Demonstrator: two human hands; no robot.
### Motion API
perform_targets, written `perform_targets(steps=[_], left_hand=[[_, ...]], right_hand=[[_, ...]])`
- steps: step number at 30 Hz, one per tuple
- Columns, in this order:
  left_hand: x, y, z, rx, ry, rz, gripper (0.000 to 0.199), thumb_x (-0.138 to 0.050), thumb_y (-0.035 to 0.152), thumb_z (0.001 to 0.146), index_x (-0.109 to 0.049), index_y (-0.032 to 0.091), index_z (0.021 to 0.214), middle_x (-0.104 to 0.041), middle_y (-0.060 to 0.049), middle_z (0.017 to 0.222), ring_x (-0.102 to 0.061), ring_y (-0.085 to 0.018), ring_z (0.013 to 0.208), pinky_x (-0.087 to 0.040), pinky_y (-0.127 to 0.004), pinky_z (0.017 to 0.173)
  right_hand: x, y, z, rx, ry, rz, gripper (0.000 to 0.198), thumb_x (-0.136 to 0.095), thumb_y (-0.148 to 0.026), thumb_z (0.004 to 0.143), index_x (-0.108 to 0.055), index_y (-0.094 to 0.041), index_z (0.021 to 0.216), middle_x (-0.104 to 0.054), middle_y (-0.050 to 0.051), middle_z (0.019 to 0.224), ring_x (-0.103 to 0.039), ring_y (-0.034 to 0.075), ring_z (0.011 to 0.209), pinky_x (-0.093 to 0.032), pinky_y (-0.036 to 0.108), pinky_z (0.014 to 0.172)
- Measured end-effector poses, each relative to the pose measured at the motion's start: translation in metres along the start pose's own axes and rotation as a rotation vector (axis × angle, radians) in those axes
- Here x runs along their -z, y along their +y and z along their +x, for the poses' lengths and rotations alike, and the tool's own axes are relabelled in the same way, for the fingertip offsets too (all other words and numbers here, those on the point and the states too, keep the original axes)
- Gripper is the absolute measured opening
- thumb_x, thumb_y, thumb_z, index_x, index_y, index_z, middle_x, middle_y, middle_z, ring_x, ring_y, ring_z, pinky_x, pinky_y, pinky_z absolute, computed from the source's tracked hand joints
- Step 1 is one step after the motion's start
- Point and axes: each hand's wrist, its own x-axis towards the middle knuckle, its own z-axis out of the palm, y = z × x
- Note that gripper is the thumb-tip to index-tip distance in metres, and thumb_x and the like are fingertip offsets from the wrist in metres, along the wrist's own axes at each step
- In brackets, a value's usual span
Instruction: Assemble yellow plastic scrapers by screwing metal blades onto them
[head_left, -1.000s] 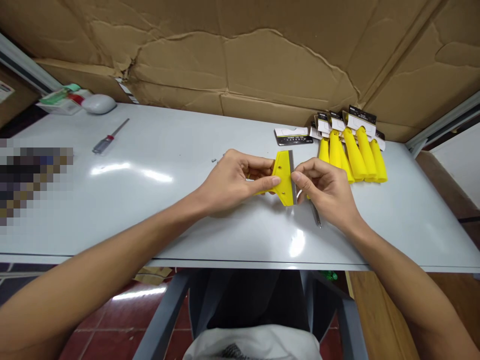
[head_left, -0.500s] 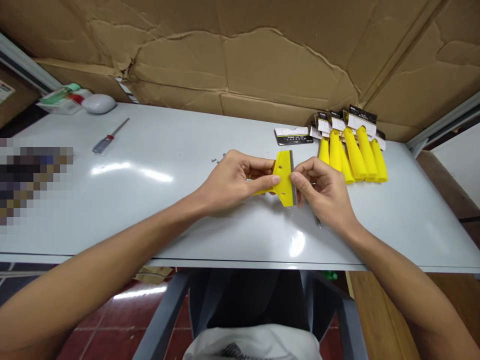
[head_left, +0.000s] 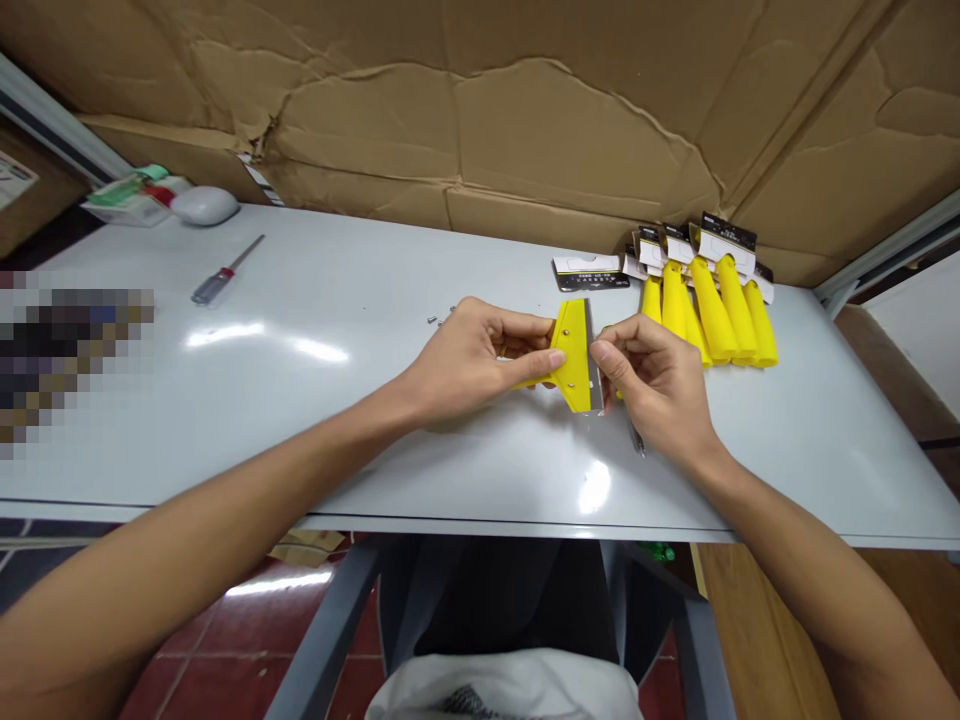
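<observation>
A yellow scraper is held above the tabletop, its wide head facing right and two small screws showing on its face. My left hand is closed around its handle, the thumb pressed on the head. Along the head's right edge runs a grey metal blade. My right hand pinches this blade between thumb and fingers. Below the right palm pokes out the end of a slim metallic item; the rest of it is hidden. Small screws lie just beyond my left hand.
Several yellow-handled scrapers with card tags lie at the back right, beside a loose card. A screwdriver rests on the left of the white table. Behind it are a grey rounded object and a small box.
The grey blade shows as a wider strip beyond the yellow head. My right hand has shifted slightly right with its pinch on the blade; my left hand keeps its hold. The view moved slightly.
</observation>
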Motion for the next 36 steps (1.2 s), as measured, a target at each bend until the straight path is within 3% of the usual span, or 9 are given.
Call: perform_targets(steps=[7,15,19,24,32,36], left_hand=[[0.001,0.001,0.002,-0.01,0.049,-0.034,0.041,-0.099,0.056,0.09,-0.095,0.023,0.113,-0.09,-0.008,0.106,-0.087,-0.026,0.097,-0.075,-0.034,0.089],[0.0,0.002,0.001,-0.002,0.023,0.039,0.044,-0.099,0.058,0.089,-0.095,0.023,0.114,-0.09,-0.007,0.106,-0.087,-0.027,0.098,-0.073,-0.033,0.09],[0.0,0.002,0.001,-0.013,0.012,0.053,0.042,-0.097,0.058,0.091,-0.095,0.024,0.115,-0.09,-0.006,0.104,-0.087,-0.026,0.099,-0.073,-0.033,0.091],[0.003,0.0,0.002,-0.024,0.004,0.079,0.04,-0.095,0.058,0.093,-0.096,0.023,0.113,-0.09,-0.006,0.104,-0.087,-0.025,0.096,-0.073,-0.032,0.088],[0.001,-0.001,0.002,-0.068,-0.008,0.103,0.031,-0.094,0.048,0.095,-0.096,0.024,0.114,-0.09,-0.006,0.102,-0.087,-0.025,0.096,-0.072,-0.032,0.089],[0.001,-0.002,0.002,-0.073,-0.011,0.115,0.025,-0.091,0.041,0.096,-0.096,0.024,0.114,-0.091,-0.006,0.104,-0.087,-0.025,0.097,-0.072,-0.031,0.09]], right_hand=[[0.002,0.0,-0.001,0.033,0.038,0.031,0.046,-0.094,-0.063,0.093,-0.072,-0.023,0.093,-0.07,-0.003,0.072,-0.068,0.013,0.057,-0.061,0.028,0.055],[-0.001,0.003,0.0,0.07,0.028,-0.033,0.037,-0.094,-0.052,0.096,-0.075,-0.02,0.094,-0.073,-0.003,0.071,-0.068,0.012,0.058,-0.058,0.023,0.053],[0.003,0.001,0.002,0.045,-0.025,0.007,0.027,-0.092,-0.042,0.095,-0.077,-0.019,0.094,-0.074,-0.002,0.072,-0.07,0.012,0.059,-0.061,0.021,0.052],[0.01,-0.003,0.005,0.039,-0.101,-0.151,0.009,-0.082,-0.026,0.092,-0.083,-0.018,0.093,-0.082,0.002,0.082,-0.074,0.012,0.064,-0.066,0.021,0.057],[0.008,-0.001,0.003,0.054,-0.072,-0.111,0.012,-0.082,-0.029,0.096,-0.081,-0.017,0.097,-0.077,-0.001,0.074,-0.07,0.01,0.059,-0.063,0.019,0.054],[0.013,-0.002,0.005,0.002,-0.147,-0.164,0.015,-0.084,-0.029,0.093,-0.08,-0.017,0.102,-0.083,0.001,0.086,-0.074,0.011,0.063,-0.062,0.019,0.054]])
